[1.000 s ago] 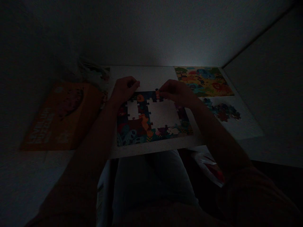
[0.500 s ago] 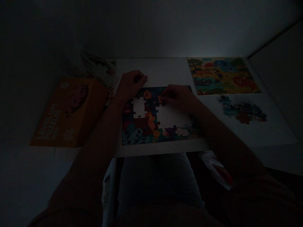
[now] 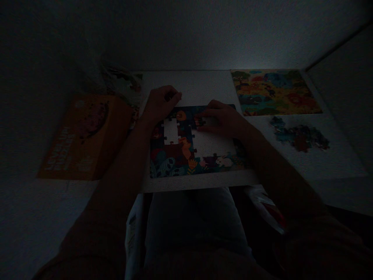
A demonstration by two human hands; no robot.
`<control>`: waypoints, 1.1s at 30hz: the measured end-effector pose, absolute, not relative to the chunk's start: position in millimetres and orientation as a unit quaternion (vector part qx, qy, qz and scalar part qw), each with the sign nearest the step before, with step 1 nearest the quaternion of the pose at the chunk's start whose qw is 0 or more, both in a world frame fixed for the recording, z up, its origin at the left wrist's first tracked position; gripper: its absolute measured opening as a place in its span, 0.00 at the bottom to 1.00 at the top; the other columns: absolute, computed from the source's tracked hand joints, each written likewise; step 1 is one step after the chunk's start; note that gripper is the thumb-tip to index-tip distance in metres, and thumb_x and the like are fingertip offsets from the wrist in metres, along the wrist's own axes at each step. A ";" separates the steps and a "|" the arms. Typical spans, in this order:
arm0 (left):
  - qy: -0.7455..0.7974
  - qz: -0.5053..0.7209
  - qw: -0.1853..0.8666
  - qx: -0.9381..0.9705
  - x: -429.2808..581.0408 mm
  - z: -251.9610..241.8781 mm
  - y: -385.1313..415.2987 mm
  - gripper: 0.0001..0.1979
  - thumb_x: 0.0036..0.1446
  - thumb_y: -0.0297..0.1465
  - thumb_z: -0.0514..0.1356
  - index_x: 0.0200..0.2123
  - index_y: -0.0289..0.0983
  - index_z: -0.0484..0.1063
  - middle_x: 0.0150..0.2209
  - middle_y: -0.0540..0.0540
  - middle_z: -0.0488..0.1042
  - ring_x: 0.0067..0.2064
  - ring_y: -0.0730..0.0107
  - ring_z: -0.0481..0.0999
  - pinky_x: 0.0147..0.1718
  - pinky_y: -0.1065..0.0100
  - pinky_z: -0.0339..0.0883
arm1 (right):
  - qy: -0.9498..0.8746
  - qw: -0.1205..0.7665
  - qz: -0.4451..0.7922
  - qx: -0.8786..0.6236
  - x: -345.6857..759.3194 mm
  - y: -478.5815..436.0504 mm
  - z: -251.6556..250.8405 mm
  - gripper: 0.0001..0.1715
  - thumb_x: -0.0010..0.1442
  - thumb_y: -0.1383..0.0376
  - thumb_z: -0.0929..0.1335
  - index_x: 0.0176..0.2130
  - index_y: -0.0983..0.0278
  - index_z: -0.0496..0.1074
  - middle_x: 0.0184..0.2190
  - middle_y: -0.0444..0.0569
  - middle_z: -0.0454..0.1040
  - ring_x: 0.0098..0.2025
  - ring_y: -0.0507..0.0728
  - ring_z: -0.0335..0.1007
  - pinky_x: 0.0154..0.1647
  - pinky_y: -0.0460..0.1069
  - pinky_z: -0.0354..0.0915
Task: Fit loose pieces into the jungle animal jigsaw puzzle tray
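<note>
Taking the partly filled jigsaw point(image 3: 185, 148) as the centre of a clock, with twelve toward the wall, the left hand point(image 3: 159, 102) lies at eleven o'clock, over the board's far edge. Its fingers are curled in narrow, the thumb tip near the bent index finger; whether anything is tucked inside cannot be told. The right hand point(image 3: 223, 118) reaches in from one o'clock, palm down, thumb and fingers slightly apart around a small piece point(image 3: 200, 121) at the upper edge of the larger gap. The fingertips touch or nearly touch that piece; a firm grip cannot be made out.

Dim light blurs much. At ten o'clock, clear plastic point(image 3: 112, 77) merges with the shadows. The right hand and wrist cover the jigsaw's upper right part, and both forearms run down to sleeves lost in the dark. At four o'clock, a forearm partly covers a plastic bag point(image 3: 266, 204) showing some red.

An orange box point(image 3: 84, 136) lettered "LEVEL UP! PUZZLES" sits at nine o'clock. The pale counter point(image 3: 190, 86) stretches beneath the jigsaw and meets a plain wall point(image 3: 186, 39) at twelve. A bright animal picture point(image 3: 276, 93) lies at two o'clock, and loose pieces point(image 3: 300, 134) are heaped at three. The person's legs point(image 3: 192, 221) show at six.
</note>
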State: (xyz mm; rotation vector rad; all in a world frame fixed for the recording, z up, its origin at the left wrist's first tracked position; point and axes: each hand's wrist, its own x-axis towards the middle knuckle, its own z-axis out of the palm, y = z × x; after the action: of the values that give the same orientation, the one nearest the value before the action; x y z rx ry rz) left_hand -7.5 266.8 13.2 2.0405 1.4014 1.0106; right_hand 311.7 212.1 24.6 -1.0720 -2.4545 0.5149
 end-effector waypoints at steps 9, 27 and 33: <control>0.507 0.366 0.232 0.745 -7.3 13.0 266.6 0.20 0.74 0.57 0.66 0.40 0.48 0.80 0.41 0.44 0.87 0.47 0.48 0.85 0.49 0.48 0.77 | -0.884 0.208 0.160 -0.387 304.6 209.4 20.4 0.29 0.79 0.35 0.78 0.60 0.52 0.91 0.52 0.55 0.79 0.49 0.68 0.79 0.55 0.61 0.76; 0.516 0.358 0.245 0.739 -6.6 12.9 267.9 0.20 0.75 0.57 0.68 0.40 0.49 0.82 0.42 0.43 0.88 0.52 0.45 0.86 0.53 0.47 0.80 | -0.882 0.178 0.140 -0.414 304.0 204.5 29.3 0.27 0.79 0.38 0.79 0.62 0.52 0.90 0.57 0.58 0.80 0.51 0.71 0.79 0.59 0.65 0.72; 0.492 0.391 0.242 0.740 -6.4 6.2 272.7 0.19 0.74 0.55 0.70 0.38 0.49 0.80 0.38 0.43 0.86 0.48 0.47 0.86 0.48 0.50 0.81 | -0.888 0.132 0.114 -0.426 299.6 200.9 33.5 0.29 0.81 0.38 0.76 0.65 0.54 0.87 0.60 0.60 0.80 0.53 0.72 0.79 0.59 0.65 0.72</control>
State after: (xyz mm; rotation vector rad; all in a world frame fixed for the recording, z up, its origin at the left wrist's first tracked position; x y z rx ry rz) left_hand -6.4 272.7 6.2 2.0226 1.3442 1.0680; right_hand 299.6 200.9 33.5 -1.2352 -2.5774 0.3297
